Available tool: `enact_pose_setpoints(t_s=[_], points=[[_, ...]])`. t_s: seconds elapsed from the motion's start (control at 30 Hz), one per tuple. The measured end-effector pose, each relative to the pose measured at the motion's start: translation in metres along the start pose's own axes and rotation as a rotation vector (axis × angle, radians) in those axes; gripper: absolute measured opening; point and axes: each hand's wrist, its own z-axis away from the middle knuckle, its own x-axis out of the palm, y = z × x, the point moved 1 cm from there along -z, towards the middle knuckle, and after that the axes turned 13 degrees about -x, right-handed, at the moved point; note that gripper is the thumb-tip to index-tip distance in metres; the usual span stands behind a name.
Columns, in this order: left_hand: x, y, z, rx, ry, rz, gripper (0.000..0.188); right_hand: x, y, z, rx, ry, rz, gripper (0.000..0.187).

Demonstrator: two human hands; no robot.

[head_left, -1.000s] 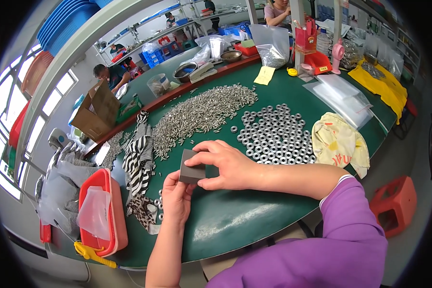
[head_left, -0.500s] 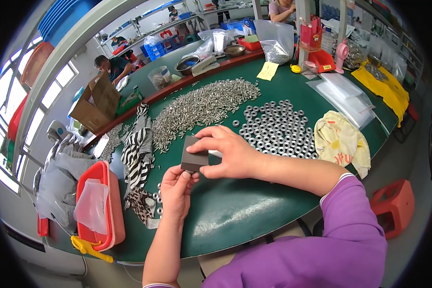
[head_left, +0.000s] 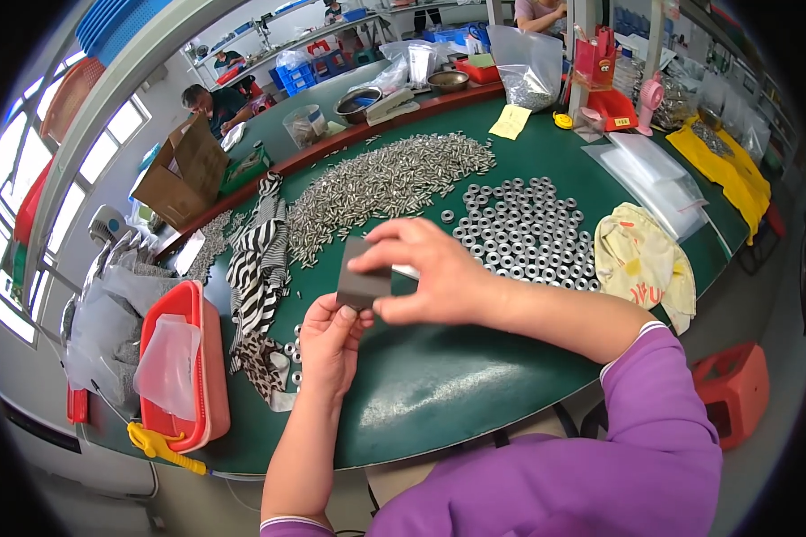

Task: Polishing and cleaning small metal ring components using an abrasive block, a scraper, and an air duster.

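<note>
Over the middle of the green table, a dark grey rectangular block [head_left: 364, 285] is held up off the surface. Gripping it from the right is my right hand [head_left: 448, 276], fingers across its upper part and thumb near its lower right edge. My left hand [head_left: 330, 345] is closed in a pinch right at the block's lower end; whatever small thing lies between those fingertips is hidden. Behind my hands is a heap of small metal pins [head_left: 385, 183]. Many metal rings [head_left: 528, 234] lie to the right of the heap, and a few more rings [head_left: 296, 356] lie left of my left hand.
Striped cloth [head_left: 258, 259] and a red bin [head_left: 208, 376] with a yellow-handled air gun [head_left: 157, 440] are at left. A cream cloth [head_left: 643, 264], clear plastic bags [head_left: 647, 183] and a yellow cloth [head_left: 725, 170] lie at right. A red ledge [head_left: 331, 143] runs behind the heap.
The view has shifted slightly. Both hands and the block are a little farther up in the picture, and the right fingers have shifted slightly on the block.
</note>
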Motion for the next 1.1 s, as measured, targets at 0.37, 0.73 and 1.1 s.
enact_pose_setpoints(t_s=[0.37, 0.73, 1.1], points=[[0.001, 0.005, 0.001, 0.032, -0.013, 0.001, 0.018, -0.003, 0.023, 0.006, 0.201, 0.034, 0.086, 0.043], [-0.006, 0.008, -0.005, 0.028, 0.037, 0.016, 0.021, -0.001, 0.015, 0.001, 0.133, 0.028, 0.057, 0.046], [-0.008, 0.001, -0.001, 0.031, 0.039, -0.018, 0.020, 0.006, -0.002, 0.006, -0.010, -0.014, -0.066, 0.044]])
